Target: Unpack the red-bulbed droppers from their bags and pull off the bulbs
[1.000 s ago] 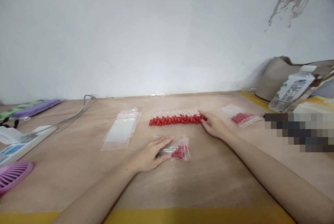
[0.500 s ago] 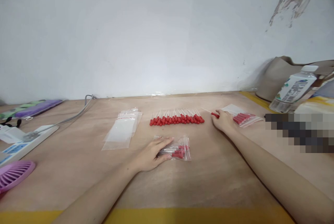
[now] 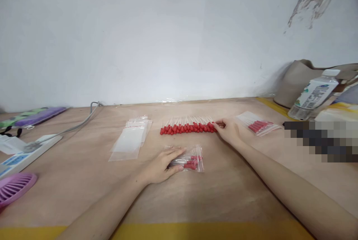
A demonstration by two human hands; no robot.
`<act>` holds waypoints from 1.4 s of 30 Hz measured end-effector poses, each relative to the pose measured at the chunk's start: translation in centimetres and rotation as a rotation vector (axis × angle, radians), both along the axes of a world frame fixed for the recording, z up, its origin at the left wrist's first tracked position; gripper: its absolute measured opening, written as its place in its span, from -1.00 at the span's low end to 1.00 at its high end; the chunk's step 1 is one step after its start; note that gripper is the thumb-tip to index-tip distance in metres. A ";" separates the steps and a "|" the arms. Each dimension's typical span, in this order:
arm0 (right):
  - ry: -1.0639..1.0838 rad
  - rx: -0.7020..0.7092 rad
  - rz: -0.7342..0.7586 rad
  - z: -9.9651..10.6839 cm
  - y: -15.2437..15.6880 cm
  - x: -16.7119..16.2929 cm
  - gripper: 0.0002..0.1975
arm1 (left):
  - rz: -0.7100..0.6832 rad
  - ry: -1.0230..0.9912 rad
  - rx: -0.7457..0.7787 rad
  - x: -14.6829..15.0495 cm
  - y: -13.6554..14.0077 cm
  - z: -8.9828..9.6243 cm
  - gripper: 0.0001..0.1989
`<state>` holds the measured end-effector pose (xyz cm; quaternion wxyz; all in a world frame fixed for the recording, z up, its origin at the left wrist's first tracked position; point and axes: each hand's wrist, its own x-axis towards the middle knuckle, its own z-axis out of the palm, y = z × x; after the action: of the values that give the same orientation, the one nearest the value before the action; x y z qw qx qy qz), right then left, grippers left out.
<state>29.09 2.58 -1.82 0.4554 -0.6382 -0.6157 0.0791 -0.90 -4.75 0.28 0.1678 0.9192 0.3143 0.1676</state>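
At the right end of the red-tipped sticks [image 3: 186, 128], my right hand [image 3: 229, 132] pinches narrowly, on what I can't tell; lightly, keep them aligned. My left hand [image 3: 162, 166], spread, steadies the front bag [image 3: 193, 162].

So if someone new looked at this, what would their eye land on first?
Most likely the long row of red-tipped sticks in the middle of the table, with the right hand at its right end. Next, probably the clear bag with red pieces inside, nearer the viewer, under the left hand. The pink slatted object at the left edge also stands out.
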 end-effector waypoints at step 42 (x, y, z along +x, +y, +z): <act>0.248 0.027 0.312 -0.8 0.5 -1.0 -0.75 | 0.008 0.016 0.002 0.1 -0.2 0.3 -0.49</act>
<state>28.13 3.05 -2.66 0.5185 -0.5141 -0.6474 0.2185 -0.82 -4.92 0.54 0.1636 0.9195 0.3189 0.1612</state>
